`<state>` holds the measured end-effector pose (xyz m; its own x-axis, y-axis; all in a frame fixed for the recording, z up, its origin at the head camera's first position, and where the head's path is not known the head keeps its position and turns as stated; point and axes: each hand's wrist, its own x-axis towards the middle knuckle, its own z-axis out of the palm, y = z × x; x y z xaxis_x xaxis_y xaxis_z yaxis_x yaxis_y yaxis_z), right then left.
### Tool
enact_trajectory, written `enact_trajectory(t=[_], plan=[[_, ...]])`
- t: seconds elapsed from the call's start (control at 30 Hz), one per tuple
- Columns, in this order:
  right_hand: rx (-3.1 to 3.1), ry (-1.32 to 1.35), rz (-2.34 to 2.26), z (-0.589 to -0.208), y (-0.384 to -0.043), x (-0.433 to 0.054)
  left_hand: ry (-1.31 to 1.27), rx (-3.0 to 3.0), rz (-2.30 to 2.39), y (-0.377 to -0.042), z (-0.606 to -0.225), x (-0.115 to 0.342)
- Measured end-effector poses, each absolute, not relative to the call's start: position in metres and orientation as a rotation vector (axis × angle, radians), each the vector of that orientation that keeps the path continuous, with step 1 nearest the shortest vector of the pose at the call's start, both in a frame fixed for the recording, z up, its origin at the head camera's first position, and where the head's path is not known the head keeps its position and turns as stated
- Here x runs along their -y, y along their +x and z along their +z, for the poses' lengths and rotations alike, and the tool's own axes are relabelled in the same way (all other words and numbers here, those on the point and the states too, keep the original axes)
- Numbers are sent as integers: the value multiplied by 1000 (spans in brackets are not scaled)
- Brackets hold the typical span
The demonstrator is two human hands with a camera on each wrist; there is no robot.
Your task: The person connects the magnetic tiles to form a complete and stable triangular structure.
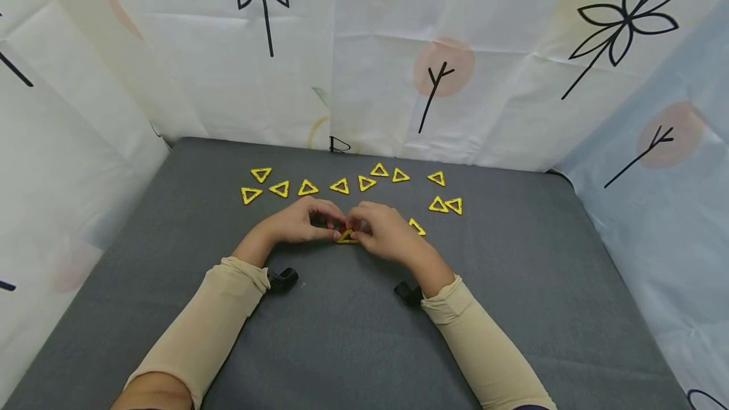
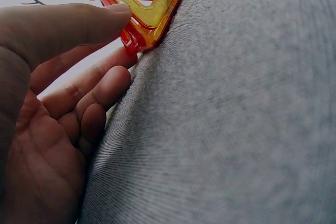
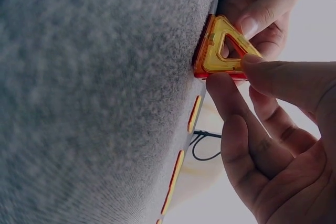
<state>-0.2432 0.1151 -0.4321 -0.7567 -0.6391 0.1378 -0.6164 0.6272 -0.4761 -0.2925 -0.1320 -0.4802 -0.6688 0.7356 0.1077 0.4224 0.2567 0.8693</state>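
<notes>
Both hands meet around a small cluster of triangular magnetic tiles (image 1: 346, 241) low on the table, a see-through yellow triangle with red parts behind it. In the left wrist view the yellow tile (image 2: 166, 4) stands tilted, red pieces showing along its edges and below. My left hand (image 1: 293, 221) pinches the cluster from the left, thumb on the yellow face and fingers behind. From the other side my right hand (image 1: 390, 234) pinches it, its thumb on a corner of the yellow tile (image 3: 212, 51) and a finger at its lower edge. Fingers partly hide the back pieces.
Several loose yellow triangles lie flat beyond the hands on the grey table (image 1: 342, 334), among them one tile (image 1: 308, 188). A pair (image 1: 438, 205) lies to the right, and another tile (image 1: 417, 227) is partly hidden beside the right hand. A patterned white cloth (image 1: 376, 81) hangs behind.
</notes>
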Motion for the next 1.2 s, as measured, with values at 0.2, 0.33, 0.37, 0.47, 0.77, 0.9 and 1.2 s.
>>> enact_trajectory(t=[0.2, 0.33, 0.37, 0.47, 0.77, 0.9, 1.2], plan=[[-2796, -1084, -805, -433, -243, -115, 1057, -2210, 1379, -293, -481, 133], [-2797, -1089, -814, -434, -244, -115, 1074, -2204, 1382, -294, -481, 133], [-2797, -1089, -816, -434, -244, -115, 1077, -2202, 1383, -294, -481, 134], [-2794, -1072, -828, -434, -245, -115, 1078, -2195, 1384, -293, -481, 134], [-2754, -1028, -909, -434, -245, -116, 1085, -2180, 1370, -292, -478, 134], [-2732, -1041, -911, -434, -246, -118, 1086, -2181, 1368, -292, -478, 134], [-2674, -1008, -932, -429, -247, -120, 1089, -2170, 1385, -291, -477, 133]])
